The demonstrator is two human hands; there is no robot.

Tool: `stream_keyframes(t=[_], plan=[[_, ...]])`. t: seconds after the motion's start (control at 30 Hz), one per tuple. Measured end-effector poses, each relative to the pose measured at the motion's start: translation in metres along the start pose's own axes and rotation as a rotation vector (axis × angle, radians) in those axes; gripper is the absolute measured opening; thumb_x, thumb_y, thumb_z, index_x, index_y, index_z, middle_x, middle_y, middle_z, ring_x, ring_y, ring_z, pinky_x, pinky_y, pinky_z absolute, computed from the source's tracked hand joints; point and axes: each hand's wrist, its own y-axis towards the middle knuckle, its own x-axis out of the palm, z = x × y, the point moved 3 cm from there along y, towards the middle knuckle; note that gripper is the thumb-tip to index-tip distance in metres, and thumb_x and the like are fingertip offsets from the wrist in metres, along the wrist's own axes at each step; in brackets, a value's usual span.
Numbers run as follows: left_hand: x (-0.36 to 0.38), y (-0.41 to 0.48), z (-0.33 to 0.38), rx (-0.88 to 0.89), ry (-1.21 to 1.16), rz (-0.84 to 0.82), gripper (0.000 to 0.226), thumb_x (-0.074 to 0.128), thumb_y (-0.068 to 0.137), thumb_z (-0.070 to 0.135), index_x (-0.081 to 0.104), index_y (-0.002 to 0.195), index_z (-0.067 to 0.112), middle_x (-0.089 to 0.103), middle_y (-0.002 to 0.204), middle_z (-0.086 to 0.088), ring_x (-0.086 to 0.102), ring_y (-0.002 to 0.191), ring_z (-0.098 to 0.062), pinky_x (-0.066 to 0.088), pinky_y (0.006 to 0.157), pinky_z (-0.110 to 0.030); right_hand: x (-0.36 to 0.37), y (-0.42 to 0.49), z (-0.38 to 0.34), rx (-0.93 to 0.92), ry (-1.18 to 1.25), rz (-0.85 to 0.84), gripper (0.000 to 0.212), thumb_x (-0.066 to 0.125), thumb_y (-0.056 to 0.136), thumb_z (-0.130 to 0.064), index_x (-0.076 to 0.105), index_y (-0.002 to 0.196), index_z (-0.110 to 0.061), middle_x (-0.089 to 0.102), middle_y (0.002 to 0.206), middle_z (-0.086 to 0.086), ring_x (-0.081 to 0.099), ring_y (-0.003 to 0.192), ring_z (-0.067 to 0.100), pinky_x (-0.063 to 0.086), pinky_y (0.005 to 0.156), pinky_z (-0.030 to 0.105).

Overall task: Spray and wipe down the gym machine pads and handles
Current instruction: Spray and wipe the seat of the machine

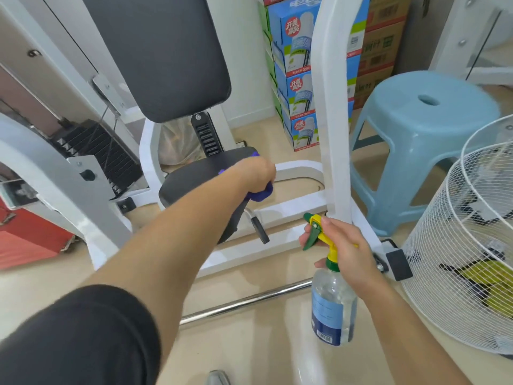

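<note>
Setting: gym corner with a pale floor [249, 343]; drink cartons [297, 79] were stacked against the wall behind the machine.
Seat pad [191, 176]: black, low and roughly level. It lay ahead of the person, between the weight stack [105, 157] and the white frame upright [330, 107].
Cloth [262, 193]: purple and bunched. It was pressed on the right-hand edge of the seat pad, mostly hidden under the hand.
Left hand [256, 173]: fingers were curled down over the cloth, gripping it against the pad. The arm reached well forward and across.
Right hand [344, 245]: it was clamped round the neck of the spray bottle [333, 301], with fingers at the green trigger. It was held clear of the machine, nearer the person.
Spray bottle: hung upright, clear-bodied with a blue label. Its nozzle pointed up and left, toward the seat.
Governing relation: the seat pad ran away from the person, and the left hand was already on its far right edge. The right hand was well apart from it, so wiping probably fell to the left.
Back pad [166, 51]: black and upright above the seat, touched by neither hand.
Adjuster handle [261, 230]: black grip below the seat edge, likely awaiting its wipe.
Periphery: a blue stool [424, 120] and a white cage fan [472, 245] stood to the right. A chrome bar [244, 304] lay on the floor.
</note>
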Motion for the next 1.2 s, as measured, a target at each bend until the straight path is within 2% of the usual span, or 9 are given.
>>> stream_keyframes(t=[0.17,0.27,0.43,0.6,0.77,0.87,1.03,1.1,1.2], plan=[[0.016,-0.074,-0.003,0.025,-0.254,0.103,0.026,0.056,0.079,0.034,0.073,0.098,0.028,0.072,0.110,0.001,0.063,0.111,-0.024,0.053,0.089,-0.042,0.006,-0.003,-0.003,-0.009,-0.012,-0.013,0.037,0.045,0.110,-0.031,0.074,0.101,-0.008,0.079,0.094,0.011,0.075,0.092,0.015,0.053,0.061,0.035],[0.031,-0.143,0.006,-0.032,-0.538,0.281,0.019,0.062,0.083,0.031,0.071,0.100,0.033,0.070,0.115,0.010,0.056,0.127,-0.012,0.049,0.095,-0.039,0.036,-0.011,-0.004,0.001,-0.020,-0.079,0.035,0.047,0.110,-0.029,0.074,0.100,-0.009,0.079,0.094,0.011,0.075,0.090,0.014,0.053,0.061,0.035],[0.083,-0.212,0.029,-0.334,-0.945,0.828,0.028,0.059,0.087,0.025,0.069,0.113,0.032,0.066,0.125,0.023,0.060,0.119,-0.003,0.048,0.099,-0.029,0.085,-0.031,0.002,0.009,-0.013,-0.150,0.035,0.052,0.092,-0.050,0.072,0.090,-0.021,0.078,0.091,0.002,0.073,0.095,0.021,0.052,0.059,0.032],[0.127,-0.236,0.049,-0.618,-1.458,1.077,0.032,0.054,0.097,0.004,0.065,0.124,0.019,0.062,0.135,0.016,0.058,0.114,0.011,0.044,0.097,-0.012,0.105,-0.044,0.007,-0.056,-0.096,-0.147,0.039,0.048,0.093,-0.051,0.065,0.080,-0.018,0.070,0.084,0.009,0.064,0.082,0.021,0.052,0.056,0.035],[0.130,-0.220,0.056,-0.851,-1.845,1.199,0.030,0.051,0.096,0.019,0.067,0.118,0.031,0.070,0.122,0.004,0.063,0.116,-0.023,0.047,0.105,-0.055,0.110,-0.052,0.007,-0.146,-0.169,-0.107,0.040,0.047,0.096,-0.052,0.066,0.079,-0.021,0.071,0.083,0.005,0.066,0.084,0.030,0.058,0.061,0.051],[0.116,-0.211,0.073,-0.754,-1.563,1.258,0.032,0.050,0.094,0.007,0.066,0.116,0.024,0.065,0.134,0.006,0.048,0.137,-0.019,0.035,0.116,-0.041,0.104,-0.057,0.007,-0.123,-0.106,-0.056,0.035,0.048,0.094,-0.055,0.070,0.085,-0.030,0.074,0.089,-0.002,0.069,0.093,0.018,0.056,0.057,0.036],[0.101,-0.168,0.086,-0.075,-0.107,0.970,0.018,0.059,0.090,0.015,0.071,0.103,0.018,0.065,0.134,-0.002,0.052,0.134,-0.030,0.032,0.111,-0.043,0.083,-0.057,0.004,-0.104,-0.035,0.037,0.036,0.048,0.096,-0.048,0.073,0.086,-0.025,0.076,0.092,0.005,0.071,0.098,0.027,0.054,0.058,0.033],[0.105,-0.163,0.073,-0.030,0.133,0.953,0.016,0.057,0.096,0.009,0.070,0.106,0.014,0.065,0.133,-0.006,0.056,0.131,-0.028,0.033,0.112,-0.042,0.079,-0.057,0.004,-0.101,-0.066,0.023,0.036,0.046,0.097,-0.048,0.073,0.086,-0.028,0.076,0.092,0.004,0.072,0.099,0.025,0.053,0.060,0.033],[0.121,-0.173,0.068,-0.224,0.072,1.130,0.024,0.047,0.100,0.005,0.069,0.100,0.016,0.061,0.140,-0.005,0.052,0.136,-0.028,0.035,0.112,-0.051,0.076,-0.059,0.007,-0.105,-0.095,0.001,0.035,0.046,0.097,-0.048,0.074,0.086,-0.029,0.077,0.094,0.001,0.072,0.101,0.024,0.054,0.060,0.032]])
